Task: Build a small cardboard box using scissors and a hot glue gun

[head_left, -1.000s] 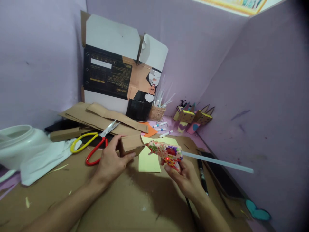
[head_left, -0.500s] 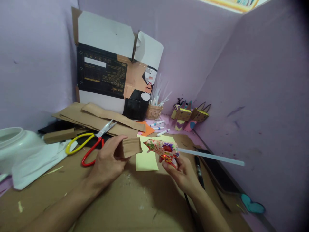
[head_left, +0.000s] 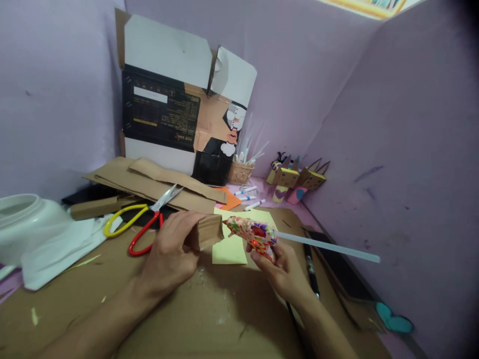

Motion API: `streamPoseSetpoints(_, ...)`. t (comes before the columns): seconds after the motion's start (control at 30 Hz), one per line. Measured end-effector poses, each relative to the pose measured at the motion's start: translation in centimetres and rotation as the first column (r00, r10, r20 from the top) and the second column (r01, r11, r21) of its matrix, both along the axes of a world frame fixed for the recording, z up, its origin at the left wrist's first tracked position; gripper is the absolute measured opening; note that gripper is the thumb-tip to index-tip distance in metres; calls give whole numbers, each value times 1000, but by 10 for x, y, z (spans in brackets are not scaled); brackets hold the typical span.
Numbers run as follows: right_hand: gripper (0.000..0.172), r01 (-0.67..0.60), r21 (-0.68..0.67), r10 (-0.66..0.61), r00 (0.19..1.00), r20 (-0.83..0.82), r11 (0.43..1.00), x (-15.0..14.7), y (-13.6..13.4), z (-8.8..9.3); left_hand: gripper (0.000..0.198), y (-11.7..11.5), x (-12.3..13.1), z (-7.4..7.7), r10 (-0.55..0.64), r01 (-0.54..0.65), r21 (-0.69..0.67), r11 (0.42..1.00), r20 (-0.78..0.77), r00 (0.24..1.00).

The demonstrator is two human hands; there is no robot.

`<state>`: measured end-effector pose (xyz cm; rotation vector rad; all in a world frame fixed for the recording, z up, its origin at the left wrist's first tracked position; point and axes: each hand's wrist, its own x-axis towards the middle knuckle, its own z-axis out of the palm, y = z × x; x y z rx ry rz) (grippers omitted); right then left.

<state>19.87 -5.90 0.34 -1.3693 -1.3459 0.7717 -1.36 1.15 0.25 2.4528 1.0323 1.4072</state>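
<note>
My left hand (head_left: 170, 249) grips a small folded cardboard piece (head_left: 209, 232), its fingers partly hidden behind it. In my right hand (head_left: 282, 267) is a flower-patterned glue gun (head_left: 252, 234) with a small red light lit. A long translucent glue stick (head_left: 329, 245) sticks out of its back end. The gun's tip points left, at the right edge of the cardboard piece; whether they touch I cannot tell. Beneath and behind them lie pale yellow paper sheets (head_left: 229, 252) on the brown cardboard mat (head_left: 209, 319).
Scissors with yellow and red handles (head_left: 144, 249) lie left, beside cardboard strips (head_left: 164, 182) and a white pot (head_left: 33, 224). A flattened box (head_left: 160, 109) leans on the wall. At the back are a basket (head_left: 240, 172), markers (head_left: 254, 205) and cardboard animal figures (head_left: 286, 178); a black pen (head_left: 311, 269) lies right.
The cardboard piece in my left hand has tilted and moved slightly right, closer to the glue gun's tip. My right hand keeps its hold on the gun. The view has shifted slightly.
</note>
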Motion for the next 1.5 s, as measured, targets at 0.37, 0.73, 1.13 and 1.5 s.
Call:
streamPoseSetpoints(0.37,22,12,42,-16,995,97,999,1,-1,4,54,2,-2,-4,-2,6,-111,994,39,999)
streamPoseSetpoints(0.73,24,22,17,-23,998,60,1000,1,0,4,54,1,-1,-4,-52,58,-148,987,44,998)
streamPoseSetpoints(1.13,24,29,22,-30,997,69,999,0,0,3,50,1,-1,-4,-57,65,-166,984,55,997)
streamPoseSetpoints(1.5,21,33,6,-33,999,9,999,0,0,4,43,0,0,-2,-22,36,-216,976,68,997)
